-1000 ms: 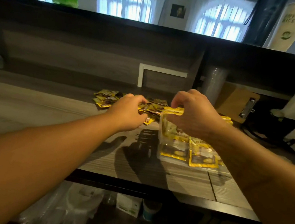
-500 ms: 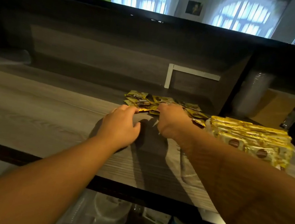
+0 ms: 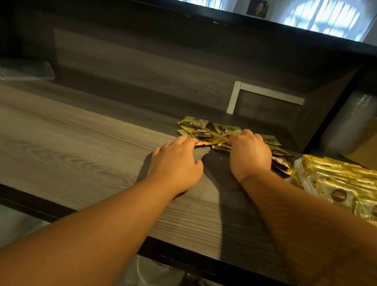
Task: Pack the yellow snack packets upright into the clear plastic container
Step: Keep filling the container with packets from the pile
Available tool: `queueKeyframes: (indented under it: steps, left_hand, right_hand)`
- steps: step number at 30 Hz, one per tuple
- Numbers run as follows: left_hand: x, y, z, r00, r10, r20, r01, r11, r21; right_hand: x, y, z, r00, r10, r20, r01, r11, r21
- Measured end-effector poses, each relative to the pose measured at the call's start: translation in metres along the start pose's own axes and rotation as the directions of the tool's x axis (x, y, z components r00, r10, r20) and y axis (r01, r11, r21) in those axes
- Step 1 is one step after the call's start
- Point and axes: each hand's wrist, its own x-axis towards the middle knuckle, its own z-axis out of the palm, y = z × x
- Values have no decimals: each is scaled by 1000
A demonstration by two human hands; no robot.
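A flat, perhaps plastic lid (image 3: 25, 70) lies on the wooden counter (image 3: 61, 144).

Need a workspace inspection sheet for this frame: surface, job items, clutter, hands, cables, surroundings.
Surface: grey wood-grain counter, dark front edge.
Job's things: loose yellow packets piled flat at the back; clear container at right, packed with rows of packets.
Clutter: clear lid far left; stack of clear cups and clipboard at right.
Hands: left hand at the pile's near edge, fingertips touching a packet; right hand on the pile, grasp hidden.
Cables: nothing seen.
Surroundings: raised bar ledge, arched windows behind.
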Motion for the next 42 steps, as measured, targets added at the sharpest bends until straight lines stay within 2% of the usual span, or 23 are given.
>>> queueKeyframes:
  steps: [4,6,9,11,13,14,15,16,17,18,19,21,22,28,31,33,36,39,40,41,42]
  left_hand:
    - [7,4,3,996,-41,81,35,996,83]
    - [8,5,4,998,-43,54,40,998,56]
    - [5,5,3,997,-33,-72,25,994,-107]
    - [0,6,0,988,1,-156,-37,973,-226]
    - [-7,10,-7,987,-21,-162,-43,926,-376]
    - [-9,14,-11,989,-92,-117,15,845,-534]
    - [-13,21,-18,982,-188,-24,110,670,-734]
    - [-16,28,-24,959,-259,111,219,438,-872]
    - [-20,34,-29,928,-285,242,311,229,-922]
    - [-24,39,-33,907,-272,322,367,132,-921]
    - [-28,44,-35,898,-254,360,402,135,-906]
    - [-33,51,-35,902,-236,362,414,227,-882]
    - [-36,56,-35,903,-238,358,412,239,-879]
    - [-46,79,-43,900,-294,321,368,119,-922]
    - [-53,93,-50,912,-264,316,342,58,-938]
    - [-56,104,-51,917,-244,315,327,7,-945]
    - [-59,119,-51,926,-256,277,280,-25,-960]
    - [-63,131,-55,939,-253,232,241,4,-971]
    - [-65,135,-56,947,-240,214,226,25,-974]
    - [-67,139,-57,956,-222,190,208,60,-976]
    - [-69,142,-57,966,-203,159,185,114,-976]
  right_hand:
    - [-11,0,-8,1000,11,11,-12,999,49]
    - [-18,-1,-13,1000,20,4,-20,994,103]
    - [-38,-4,-21,997,45,-61,-29,972,235]
    - [-53,-5,-25,988,49,-149,4,941,338]
    - [-68,-3,-29,966,29,-257,80,911,404]
    - [-75,-1,-31,952,18,-306,120,896,427]
    - [-81,1,-33,939,9,-344,156,880,449]
    - [-88,4,-35,926,-1,-377,190,865,464]
    - [-94,6,-37,914,-12,-405,219,855,470]
    - [-100,9,-39,905,-27,-425,243,851,465]
    - [-107,11,-41,896,-46,-441,268,848,457]
    - [-118,17,-44,872,-80,-482,322,836,443]
    - [-123,20,-45,866,-87,-492,334,833,441]
    - [-148,45,-59,879,-26,-476,307,794,525]
    - [-159,58,-67,881,38,-471,266,785,560]
    - [-165,63,-68,911,57,-408,233,746,624]
    - [-176,69,-72,959,88,-268,175,558,811]
    - [-184,75,-79,983,167,-75,47,161,986]
    - [-186,78,-83,977,206,-44,27,87,996]
    - [-187,81,-88,968,245,-54,30,100,995]
    - [-186,86,-92,959,269,-85,39,174,984]
